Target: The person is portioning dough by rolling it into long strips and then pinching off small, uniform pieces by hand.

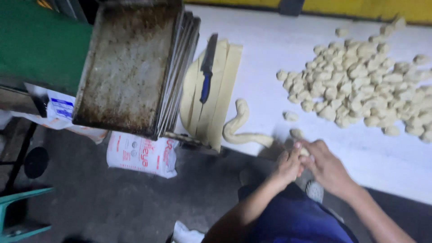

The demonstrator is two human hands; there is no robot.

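Note:
At the near edge of the white table (279, 49), my left hand (288, 164) and my right hand (325, 166) meet, both pinching the end of a long dough rope (238, 126). The rope curls away to the left across the table. A small dough piece (296, 133) lies just above my hands. Farther right, a big heap of small dough pieces (360, 85) covers the table. Flat dough strips (216, 94) lie left of the rope, with a blue-handled knife (207, 67) resting on them.
A stack of worn metal baking trays (130, 67) sits at the table's left end. Below it a white printed sack (141, 155) lies on the dark floor. A green surface (40, 40) is at the far left, a teal frame (18, 211) at bottom left.

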